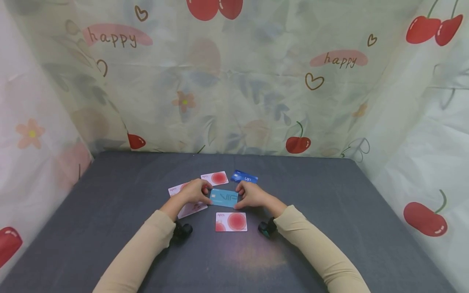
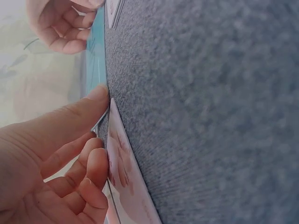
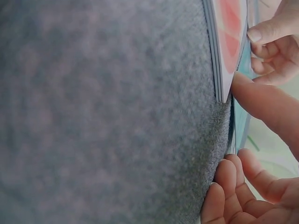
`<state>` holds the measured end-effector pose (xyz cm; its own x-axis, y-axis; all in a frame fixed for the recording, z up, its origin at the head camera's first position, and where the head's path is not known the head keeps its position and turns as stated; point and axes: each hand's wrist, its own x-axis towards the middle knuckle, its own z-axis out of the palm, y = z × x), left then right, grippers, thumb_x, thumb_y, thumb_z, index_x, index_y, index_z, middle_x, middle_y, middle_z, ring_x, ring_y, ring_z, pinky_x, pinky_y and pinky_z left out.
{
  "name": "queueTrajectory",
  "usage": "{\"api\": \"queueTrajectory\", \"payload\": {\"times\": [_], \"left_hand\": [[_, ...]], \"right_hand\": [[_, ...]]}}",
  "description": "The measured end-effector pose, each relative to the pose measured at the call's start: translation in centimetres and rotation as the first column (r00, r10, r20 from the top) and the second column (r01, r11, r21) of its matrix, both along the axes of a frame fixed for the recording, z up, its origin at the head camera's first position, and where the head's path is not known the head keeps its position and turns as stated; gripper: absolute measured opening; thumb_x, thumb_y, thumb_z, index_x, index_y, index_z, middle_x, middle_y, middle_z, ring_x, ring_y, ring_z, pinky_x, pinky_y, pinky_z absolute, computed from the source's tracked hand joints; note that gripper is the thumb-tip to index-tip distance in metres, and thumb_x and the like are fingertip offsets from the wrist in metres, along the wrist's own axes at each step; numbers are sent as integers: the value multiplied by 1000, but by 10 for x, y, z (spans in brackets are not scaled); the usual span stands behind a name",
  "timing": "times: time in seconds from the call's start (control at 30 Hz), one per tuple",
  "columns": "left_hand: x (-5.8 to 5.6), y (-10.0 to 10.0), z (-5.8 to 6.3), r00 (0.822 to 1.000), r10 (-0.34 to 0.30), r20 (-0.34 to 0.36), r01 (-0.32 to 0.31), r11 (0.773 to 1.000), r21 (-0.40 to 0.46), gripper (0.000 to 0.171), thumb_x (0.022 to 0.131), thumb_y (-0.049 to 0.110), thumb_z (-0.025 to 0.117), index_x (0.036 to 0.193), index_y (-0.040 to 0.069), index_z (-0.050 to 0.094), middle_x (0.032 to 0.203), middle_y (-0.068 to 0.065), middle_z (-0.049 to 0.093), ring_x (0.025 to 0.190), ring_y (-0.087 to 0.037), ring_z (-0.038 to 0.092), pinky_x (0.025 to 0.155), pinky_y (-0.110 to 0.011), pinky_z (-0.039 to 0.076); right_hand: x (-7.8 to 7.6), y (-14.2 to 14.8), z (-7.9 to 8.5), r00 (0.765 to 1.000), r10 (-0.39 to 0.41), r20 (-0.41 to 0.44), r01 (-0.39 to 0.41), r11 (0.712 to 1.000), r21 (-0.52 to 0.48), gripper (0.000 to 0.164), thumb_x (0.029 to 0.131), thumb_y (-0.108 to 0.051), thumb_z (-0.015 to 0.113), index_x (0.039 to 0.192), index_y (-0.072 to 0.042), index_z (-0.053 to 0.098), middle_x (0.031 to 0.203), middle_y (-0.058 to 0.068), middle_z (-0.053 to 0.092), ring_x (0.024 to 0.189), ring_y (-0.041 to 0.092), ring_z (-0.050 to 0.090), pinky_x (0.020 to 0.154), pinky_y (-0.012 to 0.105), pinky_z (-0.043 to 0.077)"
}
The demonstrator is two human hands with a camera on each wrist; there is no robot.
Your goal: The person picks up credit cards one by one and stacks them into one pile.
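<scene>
A light blue card with dark "VIP" lettering lies flat between my two hands. My left hand grips its left end, thumb at the near corner and fingers at the far one. At the opposite end my right hand grips it the same way. In the left wrist view the thumb presses on the light blue card's edge. Beneath the left hand are two pink-and-white cards, one nearer me and one farther back, both partly covered by it.
Closer to me lies a white card with red circles; the right wrist view shows it topping a small stack. Behind the hands are another red-circle card and a dark blue VIP card. A patterned curtain borders the dark grey table.
</scene>
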<state>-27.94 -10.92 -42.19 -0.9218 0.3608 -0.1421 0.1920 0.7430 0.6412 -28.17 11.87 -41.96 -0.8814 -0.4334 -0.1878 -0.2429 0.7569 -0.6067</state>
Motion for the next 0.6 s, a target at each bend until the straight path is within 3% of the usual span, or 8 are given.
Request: {"api": "queueTrajectory", "payload": {"times": [0.23,0.6], "left_hand": [[3,0,-1,1000,14,-1,-14,999,37,44,70,11,80,109,-2,61,88,-11,59,77,-17,51,61,-22,39],[8,0,0,999,41,29,-44,995,89,54,71,13,80,118,-2,57,98,-12,63,83,-17,57,75,-27,51]], "right_hand": [[-1,-2,-1,1000,-20,2,20,1000,-3,47,68,-16,83,104,-5,54,101,11,61,88,18,57,83,32,52],[0,0,2,998,-3,-66,4,1000,10,47,72,-15,80,110,-4,56,101,10,62,87,17,59,81,32,53]]}}
